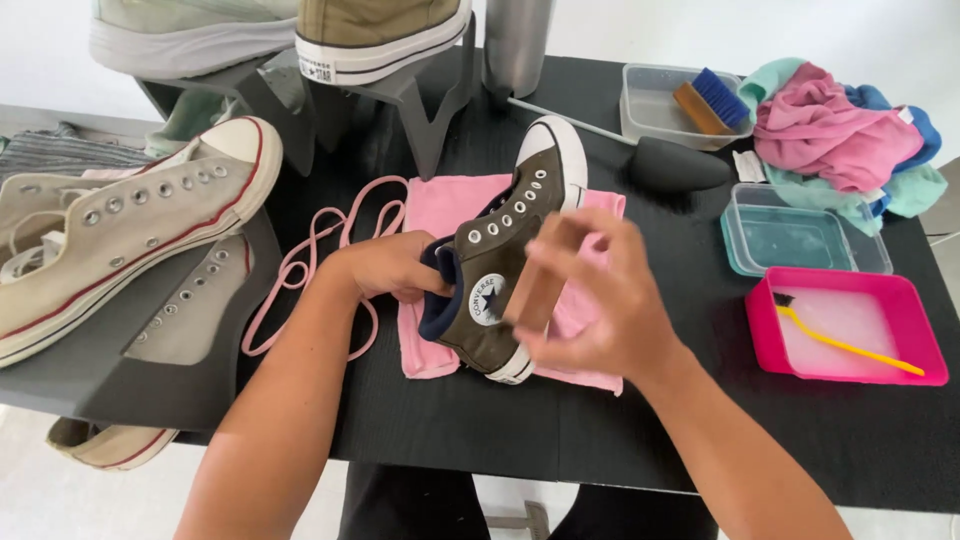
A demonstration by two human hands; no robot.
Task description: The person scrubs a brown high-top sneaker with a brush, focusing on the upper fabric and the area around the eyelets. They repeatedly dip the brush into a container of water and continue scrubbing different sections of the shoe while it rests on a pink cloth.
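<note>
Black table (pixel 600 440) filling most of frame; cream low-top sneaker (pixel 130 230) on a grey stand at left, pink lace (pixel 310 250) looped beside it. Centre frame – olive high-top sneaker (pixel 505 260) lying on a pink cloth (pixel 440 205), toe toward top. Left hand (pixel 385 265) closed on the sneaker's collar, fingers tucked inside. Right hand (pixel 590 305) blurred, fingers pinched on a brown block (pixel 548 270) pressed to the sneaker's side. Right of frame – pile of rags (pixel 840 135), clear tub (pixel 800 235), pink tray (pixel 850 325) with yellow brush (pixel 850 347)
</note>
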